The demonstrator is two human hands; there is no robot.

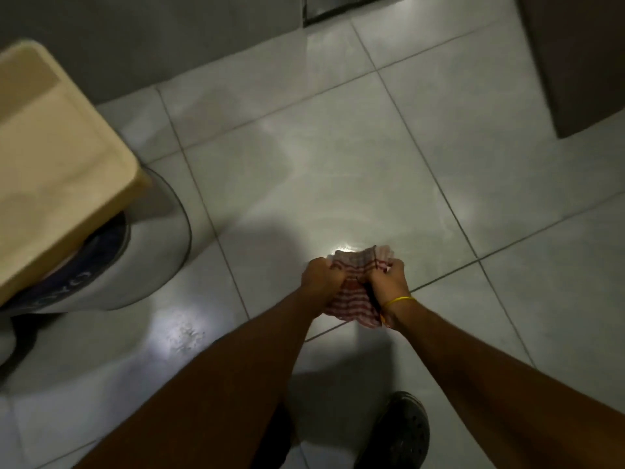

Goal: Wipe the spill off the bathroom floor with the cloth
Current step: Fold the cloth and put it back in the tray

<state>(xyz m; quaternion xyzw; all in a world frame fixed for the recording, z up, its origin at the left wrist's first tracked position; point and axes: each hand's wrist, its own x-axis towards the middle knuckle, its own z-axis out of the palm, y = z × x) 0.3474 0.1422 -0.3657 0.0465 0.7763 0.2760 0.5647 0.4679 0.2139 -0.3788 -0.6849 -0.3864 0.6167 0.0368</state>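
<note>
A red-and-white striped cloth (355,299) is bunched between both hands, low over the grey tiled floor (338,147). My left hand (319,275) grips its left side. On its right side my right hand (389,279) is closed, with a yellow band round the wrist. A glossy wet patch (341,249) shines on the tile just beyond the cloth. Faint wet streaks (287,157) spread further ahead. I cannot tell whether the cloth touches the floor.
A toilet with a beige tank lid (57,157) and grey-white base (152,252) stands at the left. A dark cabinet (581,62) is at the far right, a wall at the top. My dark shoe (399,434) is at the bottom. Another shiny patch (182,336) lies near the toilet.
</note>
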